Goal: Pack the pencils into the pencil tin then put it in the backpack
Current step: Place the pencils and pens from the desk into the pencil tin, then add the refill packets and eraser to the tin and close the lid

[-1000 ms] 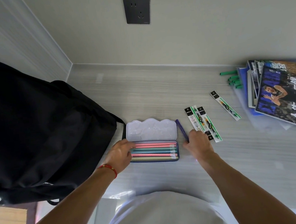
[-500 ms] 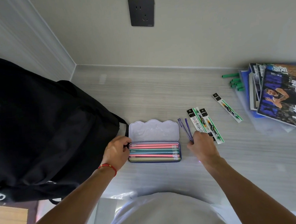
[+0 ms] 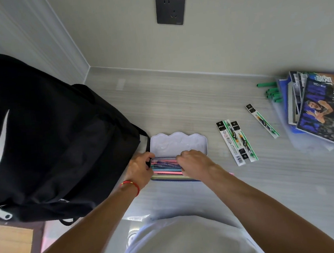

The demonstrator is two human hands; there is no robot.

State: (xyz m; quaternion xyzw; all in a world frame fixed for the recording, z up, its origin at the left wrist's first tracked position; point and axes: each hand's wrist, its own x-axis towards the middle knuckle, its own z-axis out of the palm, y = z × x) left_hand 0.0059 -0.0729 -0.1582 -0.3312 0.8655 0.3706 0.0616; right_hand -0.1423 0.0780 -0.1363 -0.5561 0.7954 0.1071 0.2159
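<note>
Pencils (image 3: 166, 168) in pink, teal and pale yellow lie side by side in the open pencil tin (image 3: 178, 143), which sits on the pale wood-grain desk (image 3: 180, 104) with its lid tipped back flat toward the wall. A few thin purple pencils (image 3: 161, 163) lie across the top of the coloured ones, angled slightly. The left hand (image 3: 139, 169) curls round the tin's left end, thumb and fingers closed on its rim, with a red cord bracelet (image 3: 131, 186) on the wrist. The right hand (image 3: 194, 163) rests palm-down over the right half of the tray, fingers bent and pressing on the pencils; whether it pinches any of them I cannot tell, since the fingertips are hidden beneath the hand. Just left of the tin, touching or nearly touching it, stands the black backpack (image 3: 51, 137) with a white swoosh mark, and a zip pull (image 3: 1, 213) shows at its lower edge. To the right of the tin lie two packaged pen refills (image 3: 237, 142) side by side, and a third refill pack (image 3: 262, 120) lies apart from them, further right. Near the desk's right edge a stack of magazines (image 3: 323, 109) sits on a clear folder, with green pen caps (image 3: 271, 94) beside it. A dark wall socket (image 3: 171, 7) is mounted above the desk.
</note>
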